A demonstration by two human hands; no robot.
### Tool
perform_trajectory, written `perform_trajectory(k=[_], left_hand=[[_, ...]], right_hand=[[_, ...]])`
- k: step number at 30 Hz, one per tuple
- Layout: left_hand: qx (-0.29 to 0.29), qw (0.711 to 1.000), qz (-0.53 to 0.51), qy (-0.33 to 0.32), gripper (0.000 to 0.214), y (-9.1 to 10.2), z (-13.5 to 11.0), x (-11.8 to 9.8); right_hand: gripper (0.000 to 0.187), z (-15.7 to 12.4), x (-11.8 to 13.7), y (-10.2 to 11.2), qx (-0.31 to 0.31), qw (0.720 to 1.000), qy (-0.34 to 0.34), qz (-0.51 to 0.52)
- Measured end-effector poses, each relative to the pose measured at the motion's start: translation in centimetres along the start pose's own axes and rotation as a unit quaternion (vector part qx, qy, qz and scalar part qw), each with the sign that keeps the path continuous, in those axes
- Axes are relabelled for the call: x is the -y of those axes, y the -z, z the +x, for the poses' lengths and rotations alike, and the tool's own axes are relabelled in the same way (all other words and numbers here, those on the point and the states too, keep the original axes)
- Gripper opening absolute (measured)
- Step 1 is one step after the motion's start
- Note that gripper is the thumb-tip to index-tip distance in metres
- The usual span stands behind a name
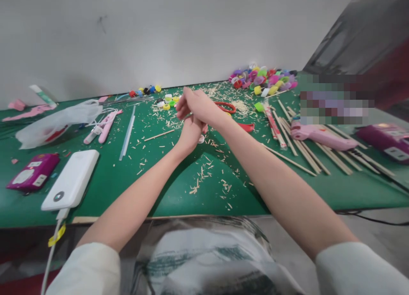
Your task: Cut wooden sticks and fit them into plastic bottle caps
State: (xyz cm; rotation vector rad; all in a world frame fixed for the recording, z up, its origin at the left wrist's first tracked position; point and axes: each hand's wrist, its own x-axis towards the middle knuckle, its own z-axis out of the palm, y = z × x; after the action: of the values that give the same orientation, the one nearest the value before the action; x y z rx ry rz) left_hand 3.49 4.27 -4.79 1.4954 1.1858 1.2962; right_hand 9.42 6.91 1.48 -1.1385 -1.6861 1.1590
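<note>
My right hand (pixel 195 104) reaches over my left hand (pixel 191 134) above the green table, and the two touch. The right fingers are loosely bent and a little apart, pointing left; I make out nothing in them. My left hand looks closed, its fingers mostly hidden under the right, so what it holds cannot be seen. A small white round piece (pixel 201 139) shows beside the left hand. Just behind my right wrist lies a red ring-shaped handle (pixel 226 107), with a red piece (pixel 246 127) nearer. Small coloured caps (pixel 166 107) lie left of my fingers.
Wood shavings (pixel 201 173) litter the green table (pixel 134 192). Thin wooden sticks (pixel 303 152) and a pink tool (pixel 322 137) lie right. A heap of coloured caps (pixel 262 78) stands by the wall. A plastic bag (pixel 60 120), purple packet (pixel 33 171) and corded white power bank (pixel 70 180) are left.
</note>
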Motion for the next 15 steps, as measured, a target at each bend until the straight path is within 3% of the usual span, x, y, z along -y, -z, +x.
perform_trajectory(k=[2, 4, 7, 12, 15], left_hand=[[-0.005, 1.0, 0.016, -0.008, 0.039, 0.5, 0.0, -0.5], [-0.022, 0.999, 0.023, 0.016, 0.038, 0.9, 0.1, -0.6], [-0.032, 0.998, 0.025, 0.047, 0.037, 1.2, 0.5, -0.1], [-0.026, 0.999, 0.037, 0.016, 0.019, 1.7, 0.2, 0.1], [-0.037, 0.995, 0.088, 0.037, 0.026, 1.9, 0.1, -0.4]], right_hand=[[0.043, -0.2, -0.9, 0.0, -0.065, 0.994, 0.053, 0.064], [0.043, -0.4, -2.1, 0.2, -0.092, 0.99, 0.069, 0.078], [0.043, -1.2, -3.6, 0.2, -0.095, 0.992, 0.072, 0.041], [0.033, -2.8, -4.0, -0.5, -0.106, 0.984, 0.119, -0.079], [0.035, -2.8, -4.0, -0.7, -0.1, 0.984, 0.122, -0.087]])
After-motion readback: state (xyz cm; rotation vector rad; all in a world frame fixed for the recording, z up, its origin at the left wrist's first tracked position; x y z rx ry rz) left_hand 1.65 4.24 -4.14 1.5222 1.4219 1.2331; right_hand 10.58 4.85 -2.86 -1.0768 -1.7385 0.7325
